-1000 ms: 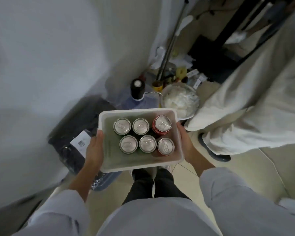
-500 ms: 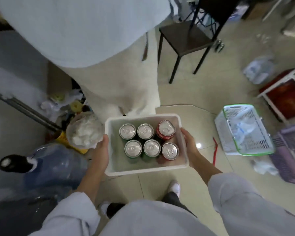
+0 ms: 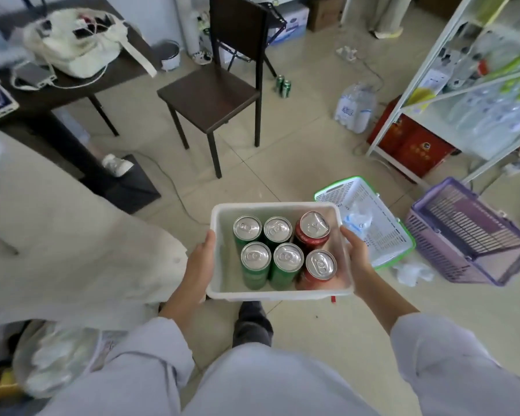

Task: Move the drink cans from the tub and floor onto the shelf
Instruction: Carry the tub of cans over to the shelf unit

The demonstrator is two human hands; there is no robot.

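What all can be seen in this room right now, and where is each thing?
tub: one, white, carried in front of the body
green cans: four, standing in the tub, left and middle
red cans: two, in the tub's right side
cans on the floor: two, green, by the chair's far right leg
chair: one, dark brown, ahead
shelf: one, white-framed, at right
green-rimmed basket: one, white, on the floor right of the tub
purple basket: one, further right
water bottle pack: one, clear, by the shelf
bag: one, cream, on the dark table
left hand: gripping the tub's left rim
right hand: gripping its right rim
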